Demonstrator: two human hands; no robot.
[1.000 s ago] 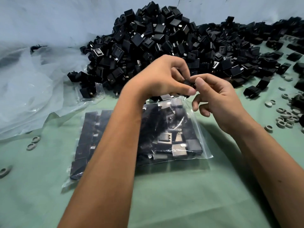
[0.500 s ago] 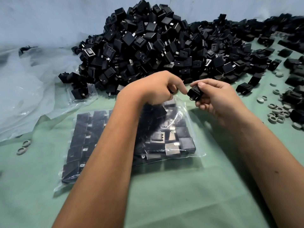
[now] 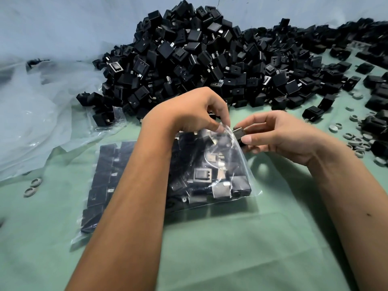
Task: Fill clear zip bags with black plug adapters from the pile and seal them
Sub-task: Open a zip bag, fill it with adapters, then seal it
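Observation:
A clear zip bag [image 3: 237, 164], filled with several black plug adapters, lies on the green cloth in front of me. My left hand [image 3: 193, 111] pinches the bag's upper rim and lifts it. My right hand [image 3: 279, 135] pinches one black adapter [image 3: 239, 132] right at the bag's mouth. A second bag [image 3: 105, 181] of neatly stacked adapters lies to the left, partly under my left forearm. The big pile of black adapters [image 3: 210, 59] rises behind my hands.
Crumpled clear plastic sheeting [image 3: 37, 110] covers the left side. Several grey rings [image 3: 357, 141] and loose adapters lie at the right. Two grey rings [image 3: 33, 185] sit at the left. A pale wall stands behind the pile.
Both hands have dropped toward the bag. The left hand now pinches the bag's rim, and the right hand has brought the adapter to the opening.

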